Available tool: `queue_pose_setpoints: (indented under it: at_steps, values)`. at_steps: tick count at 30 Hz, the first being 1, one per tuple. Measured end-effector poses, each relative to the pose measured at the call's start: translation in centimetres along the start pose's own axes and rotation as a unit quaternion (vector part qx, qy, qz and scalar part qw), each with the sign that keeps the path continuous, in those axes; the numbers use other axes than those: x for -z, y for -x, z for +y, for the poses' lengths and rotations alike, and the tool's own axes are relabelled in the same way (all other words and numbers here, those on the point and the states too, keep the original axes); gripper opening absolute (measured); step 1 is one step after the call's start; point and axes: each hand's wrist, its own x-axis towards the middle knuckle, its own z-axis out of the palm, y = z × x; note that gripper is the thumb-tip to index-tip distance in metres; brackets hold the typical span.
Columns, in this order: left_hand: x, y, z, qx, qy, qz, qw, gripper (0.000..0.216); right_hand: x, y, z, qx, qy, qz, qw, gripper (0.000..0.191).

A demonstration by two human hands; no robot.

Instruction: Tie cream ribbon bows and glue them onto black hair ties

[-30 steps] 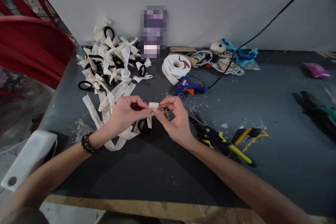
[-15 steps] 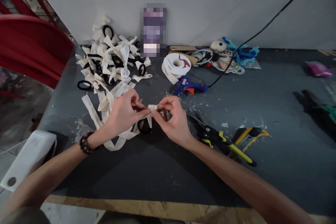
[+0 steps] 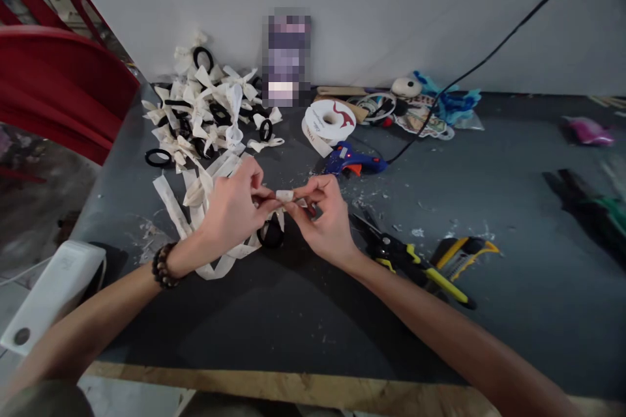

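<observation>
Between my two hands is a short piece of cream ribbon [image 3: 284, 195], folded small. My left hand [image 3: 233, 205] pinches its left side with thumb and fingertips. On the other side my right hand [image 3: 323, 215] grips it the same way, fingers bent. Just below the fingertips a black hair tie [image 3: 270, 233] shows, partly covered; whether it is joined to the ribbon I cannot tell. Loose strips of cream ribbon [image 3: 169, 205] lie under and beside my left hand. Behind them is a heap of cream bows on black hair ties [image 3: 208, 111].
Past my right hand lie a blue glue gun [image 3: 355, 159] with a black cord, a ribbon spool [image 3: 328, 120], yellow-black scissors [image 3: 415, 260] and a utility knife [image 3: 460, 257]. A pixelated upright object [image 3: 287, 58] leans on the wall. A white power block [image 3: 53, 296] sits at the left edge.
Both hands stay nearly in place on the ribbon. My left fingers have risen slightly, and the folded ribbon piece sits a little higher.
</observation>
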Motion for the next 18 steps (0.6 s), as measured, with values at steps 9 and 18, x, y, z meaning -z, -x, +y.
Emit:
queue_pose_setpoints:
  at_steps: [9,18]
  values:
    - [0.9,-0.3,0.1,0.060,0.080,-0.084,0.991,0.049,-0.3,0.3,-0.6,0.024,0.011,-0.008,1.000,0.032]
    - [0.8,-0.1,0.2,0.030,0.086,-0.072,0.993,0.037,-0.3,-0.1,-0.4,-0.050,-0.060,-0.011,0.997,0.033]
